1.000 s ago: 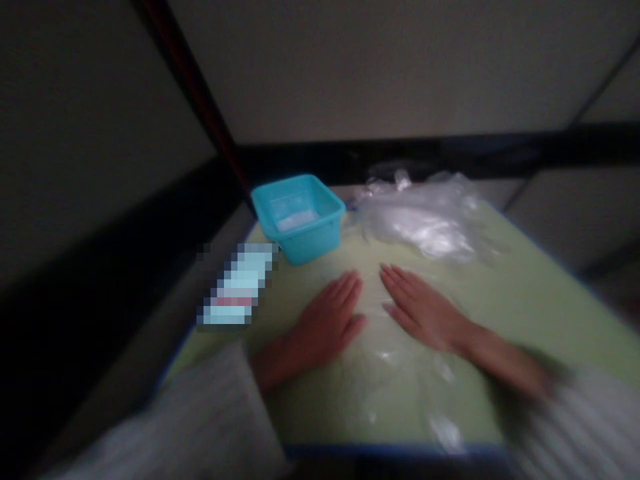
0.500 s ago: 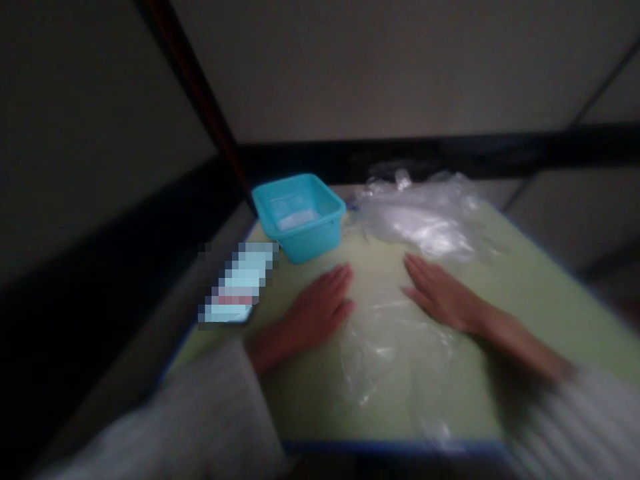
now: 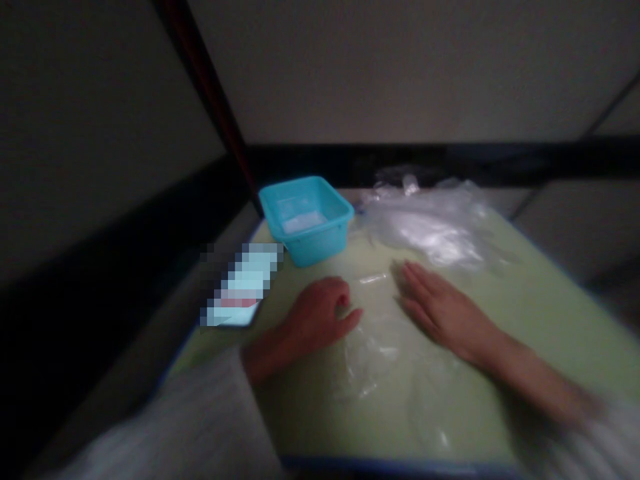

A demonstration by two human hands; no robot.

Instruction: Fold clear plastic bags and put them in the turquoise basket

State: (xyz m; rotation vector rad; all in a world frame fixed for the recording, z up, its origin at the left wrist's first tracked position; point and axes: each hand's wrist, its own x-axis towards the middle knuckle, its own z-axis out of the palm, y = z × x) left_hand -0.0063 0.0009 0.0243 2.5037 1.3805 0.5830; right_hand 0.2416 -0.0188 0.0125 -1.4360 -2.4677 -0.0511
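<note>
A clear plastic bag (image 3: 375,363) lies spread over the yellow-green table top (image 3: 540,313), its outline hard to make out. At the bag's left edge is my left hand (image 3: 317,313), with curled fingers and a gap between them and the thumb; nothing shows in it. My right hand (image 3: 445,310) rests flat by the bag's upper right side, fingers stretched out and palm down. Beyond my right hand sits a crumpled heap of clear plastic bags (image 3: 430,227).
Behind my left hand stands a turquoise plastic basket (image 3: 320,245) with something whitish inside. A phone-like slab with a bright, blurred-out screen (image 3: 245,280) lies at the table's left edge. Walls (image 3: 400,80) rise behind and to the left.
My left hand's fingers have gone from stretched flat to curled. My right hand has shifted slightly down and stays flat. The view has moved a little.
</note>
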